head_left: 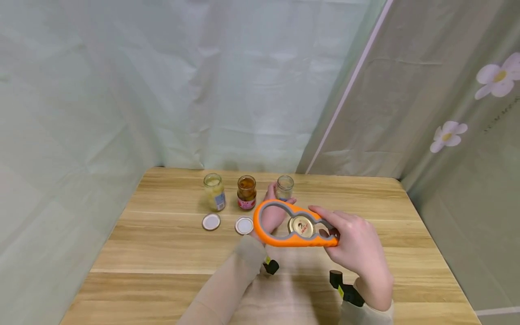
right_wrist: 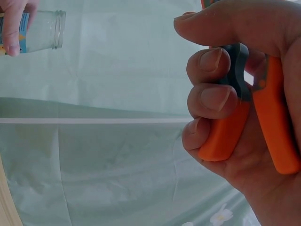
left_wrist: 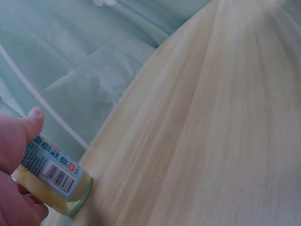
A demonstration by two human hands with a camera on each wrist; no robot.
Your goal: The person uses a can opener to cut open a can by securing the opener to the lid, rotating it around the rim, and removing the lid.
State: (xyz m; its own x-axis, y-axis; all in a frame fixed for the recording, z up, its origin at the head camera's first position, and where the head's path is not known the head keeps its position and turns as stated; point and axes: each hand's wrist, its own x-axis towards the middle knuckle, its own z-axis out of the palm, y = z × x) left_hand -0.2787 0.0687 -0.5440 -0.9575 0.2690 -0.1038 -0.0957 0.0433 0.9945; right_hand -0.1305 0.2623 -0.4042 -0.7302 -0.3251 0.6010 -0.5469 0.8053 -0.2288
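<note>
In the head view, my right hand (head_left: 357, 241) grips the handles of an orange and grey jar opener (head_left: 284, 242). A gold metal lid (head_left: 302, 226) with a red and black print sits within the opener's grey inner edge. My left hand (head_left: 273, 217), partly behind the opener, holds a glass jar (head_left: 285, 184) with no lid on it. The left wrist view shows this jar's blue label (left_wrist: 54, 167) and barcode, with pale yellow contents low down. Its bare threaded neck (right_wrist: 57, 29) shows in the right wrist view, where my fingers (right_wrist: 214, 101) curl round the opener's handle.
Left of my left hand stand an open jar (head_left: 246, 194) with brown contents and an open jar (head_left: 213, 192) with pale yellow contents. In front of them two lids (head_left: 211, 221) lie with their white undersides up on the wooden table (head_left: 154, 243). Curtains surround the table.
</note>
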